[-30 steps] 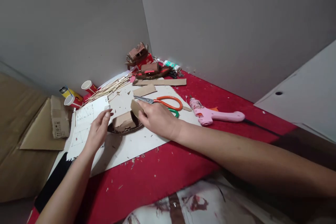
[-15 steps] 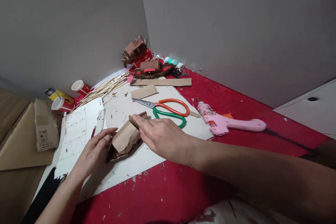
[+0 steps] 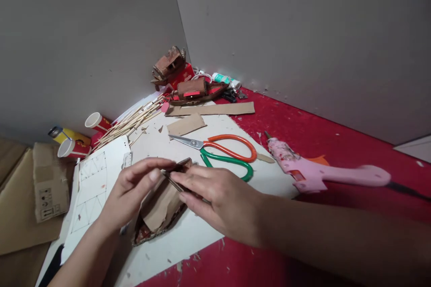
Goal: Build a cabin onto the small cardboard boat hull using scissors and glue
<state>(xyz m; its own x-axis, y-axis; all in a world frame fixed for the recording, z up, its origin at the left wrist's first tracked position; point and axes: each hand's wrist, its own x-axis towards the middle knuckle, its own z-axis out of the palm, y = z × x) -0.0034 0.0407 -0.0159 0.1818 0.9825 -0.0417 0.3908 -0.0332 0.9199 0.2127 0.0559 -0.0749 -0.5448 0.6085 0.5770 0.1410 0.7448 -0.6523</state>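
A small cardboard model boat (image 3: 158,213) sits tilted across the white sheet, with a folded cardboard cover inside its dark hull. My right hand (image 3: 218,197) pinches a thin cardboard piece (image 3: 173,182) between thumb and fingers over the boat's far half. From the left side, my left hand (image 3: 138,186) reaches over the hull with fingers stretched out and thumb apart. Its fingertips are close to the cardboard piece; whether they touch it I cannot tell. Just beyond the boat lie scissors (image 3: 232,147) with one orange and one green handle.
A pink glue gun (image 3: 303,168) lies on the red tabletop to the right. Cardboard strips (image 3: 215,108), wooden sticks (image 3: 133,119) and two finished model boats (image 3: 191,89) are at the back. Paper cups (image 3: 74,148) and a cardboard box (image 3: 52,184) stand left, beside a drawing (image 3: 90,188).
My left hand has moved up and right, toward the cardboard piece. My right hand has shifted slightly right and down, its grip kept on the piece. The view has moved closer.
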